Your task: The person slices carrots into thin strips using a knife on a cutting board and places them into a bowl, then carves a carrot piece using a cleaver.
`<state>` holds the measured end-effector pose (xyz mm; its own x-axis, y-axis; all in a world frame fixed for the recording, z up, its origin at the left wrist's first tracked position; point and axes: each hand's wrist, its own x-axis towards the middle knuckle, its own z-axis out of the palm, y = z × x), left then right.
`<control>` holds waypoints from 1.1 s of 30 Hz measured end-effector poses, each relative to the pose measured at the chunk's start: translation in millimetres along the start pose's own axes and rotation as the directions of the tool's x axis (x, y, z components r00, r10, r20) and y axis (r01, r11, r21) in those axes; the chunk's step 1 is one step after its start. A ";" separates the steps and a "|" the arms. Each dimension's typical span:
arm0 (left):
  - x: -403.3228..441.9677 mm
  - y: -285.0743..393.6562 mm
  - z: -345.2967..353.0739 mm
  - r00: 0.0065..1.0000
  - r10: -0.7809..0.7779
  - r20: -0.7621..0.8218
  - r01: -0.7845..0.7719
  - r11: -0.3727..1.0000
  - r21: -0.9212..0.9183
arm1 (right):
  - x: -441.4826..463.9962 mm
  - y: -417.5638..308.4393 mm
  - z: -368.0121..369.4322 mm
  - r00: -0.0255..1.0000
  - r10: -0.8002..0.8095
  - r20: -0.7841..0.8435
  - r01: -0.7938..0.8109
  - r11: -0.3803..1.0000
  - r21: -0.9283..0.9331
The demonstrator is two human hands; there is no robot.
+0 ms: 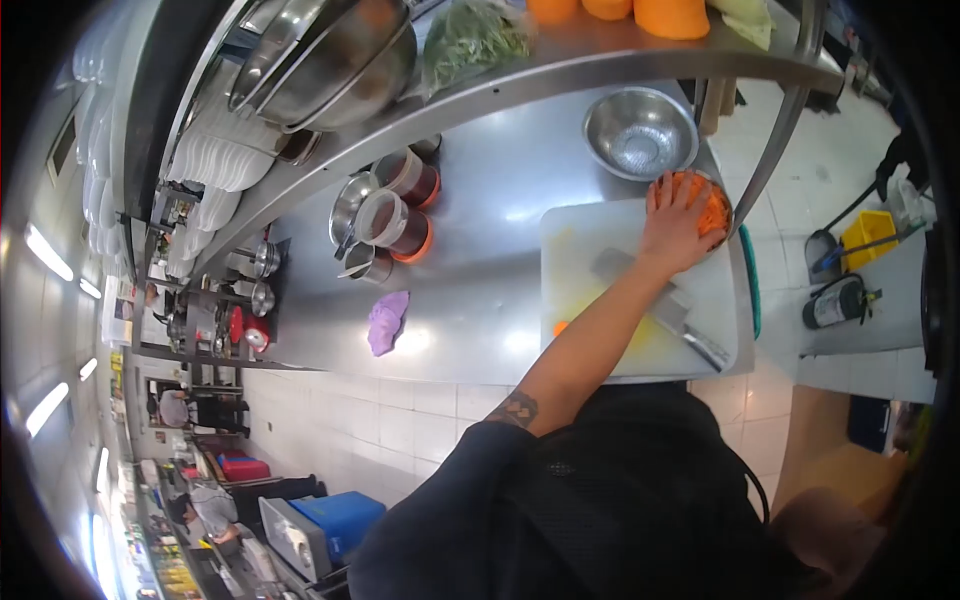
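Note:
My left hand (682, 215) lies palm down with fingers spread on shredded orange carrot (713, 215), which looks to be in a round bowl; most of the rim is hidden. Beneath my forearm, a cleaver (668, 305) rests on the white cutting board (575, 230), its handle toward the board's near right corner. A small carrot piece (561, 327) sits at the board's left side. Just beyond my hand stands a metal bowl (640, 135). My right hand is not visible; only a blurred skin-toned patch shows at the lower right.
A purple cloth (388, 322) lies on the steel table (480, 300), near containers of dark red sauce (400, 230). An overhead shelf (560, 75) holds large bowls (340, 65) and bagged greens (475, 45). A shelf post rises at right. Other people stand far left.

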<state>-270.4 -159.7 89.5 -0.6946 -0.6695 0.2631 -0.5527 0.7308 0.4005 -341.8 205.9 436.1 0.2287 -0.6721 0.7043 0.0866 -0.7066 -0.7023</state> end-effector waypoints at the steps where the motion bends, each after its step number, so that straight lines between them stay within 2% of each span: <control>1: 0.1 -4.2 3.0 1.000 0.011 -0.029 -0.010 1.000 0.023 | 1.6 -0.1 1.5 1.000 0.020 -0.010 -0.020 1.000 -0.002; 5: 5.0 12.3 18.1 0.999 0.026 -0.021 -0.026 1.000 -0.005 | 7.6 4.6 6.9 0.994 0.099 -0.038 -0.100 0.994 -0.030; 10: 0.1 4.6 5.9 1.000 0.001 -0.024 -0.002 0.999 -0.039 | 14.8 6.1 16.2 0.993 0.111 -0.051 -0.112 0.993 -0.027; 12: 0.4 0.8 7.3 0.999 0.001 -0.047 -0.002 1.000 -0.026 | 15.7 5.1 15.7 0.992 0.119 -0.047 -0.121 0.992 -0.032; 15: 4.0 6.0 5.2 1.000 0.008 0.028 -0.008 1.000 -0.019 | 12.8 -1.3 19.0 0.989 0.138 -0.059 -0.140 0.989 -0.042; 17: 4.4 5.1 9.8 1.000 0.003 -0.003 -0.003 1.000 0.031 | 10.8 -3.1 20.2 0.985 0.160 -0.071 -0.164 0.985 -0.053; 18: 6.2 9.8 6.8 1.000 0.013 -0.014 -0.013 1.000 -0.006 | 8.9 -3.2 20.8 0.982 0.176 -0.075 -0.181 0.981 -0.064; 20: 3.0 10.6 -2.2 0.999 -0.019 0.049 0.017 0.999 0.049 | 2.7 -6.7 20.2 0.977 0.196 -0.080 -0.202 0.976 -0.076; 28: -0.7 -2.1 -2.1 0.999 -0.036 -0.021 0.037 0.997 0.064 | -10.0 -35.0 23.8 0.972 0.216 -0.087 -0.226 0.965 -0.130; 30: 3.3 8.2 7.8 1.000 0.002 -0.019 -0.001 0.999 0.036 | -15.5 -49.3 26.6 0.968 0.229 -0.098 -0.243 0.957 -0.160; 33: 1.6 5.4 8.9 1.000 0.022 0.001 -0.022 0.995 0.100 | -22.6 -63.5 31.4 0.962 0.230 -0.146 -0.255 0.949 -0.185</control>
<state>-278.6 -155.7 84.3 -0.7070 -0.6532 0.2712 -0.5806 0.7550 0.3048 -322.0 272.9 461.6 0.0979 -0.8417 0.5310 -0.1560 -0.5399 -0.8271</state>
